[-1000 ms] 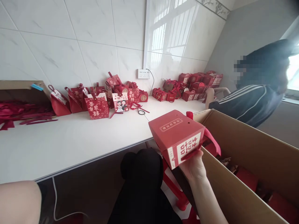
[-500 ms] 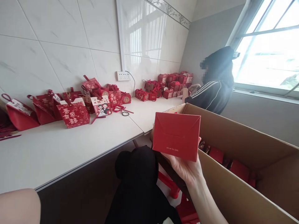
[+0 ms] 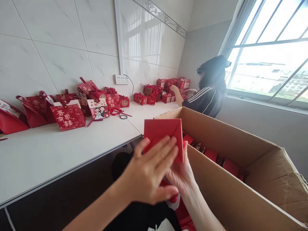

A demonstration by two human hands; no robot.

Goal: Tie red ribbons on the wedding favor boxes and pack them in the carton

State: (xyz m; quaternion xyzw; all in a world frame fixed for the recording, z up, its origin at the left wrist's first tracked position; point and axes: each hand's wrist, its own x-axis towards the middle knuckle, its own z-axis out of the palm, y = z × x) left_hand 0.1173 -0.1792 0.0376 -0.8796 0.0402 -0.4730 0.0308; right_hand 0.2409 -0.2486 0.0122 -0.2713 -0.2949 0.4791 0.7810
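A red paper gift box (image 3: 163, 126) is held up in front of me with its folded bottom facing me. My right hand (image 3: 180, 175) supports it from below and behind, its fingers mostly hidden by the box. Across the box's bottom lies my left hand (image 3: 150, 170), its fingers stretched out and slightly blurred, the thumb apart. Just to the right stands a large open cardboard carton (image 3: 216, 179), with several red boxes (image 3: 211, 154) inside.
Along the tiled wall, red gift boxes (image 3: 68, 117) stand on the white table (image 3: 103, 141). A black ring (image 3: 123, 117) lies near them. Beyond the carton, a person in a dark striped jacket (image 3: 204, 99) reaches toward stacked red boxes (image 3: 168, 97).
My left hand has come in from the lower left onto the box's bottom. The box sits a little further left in view. The other person's arm now reaches to the stacked boxes.
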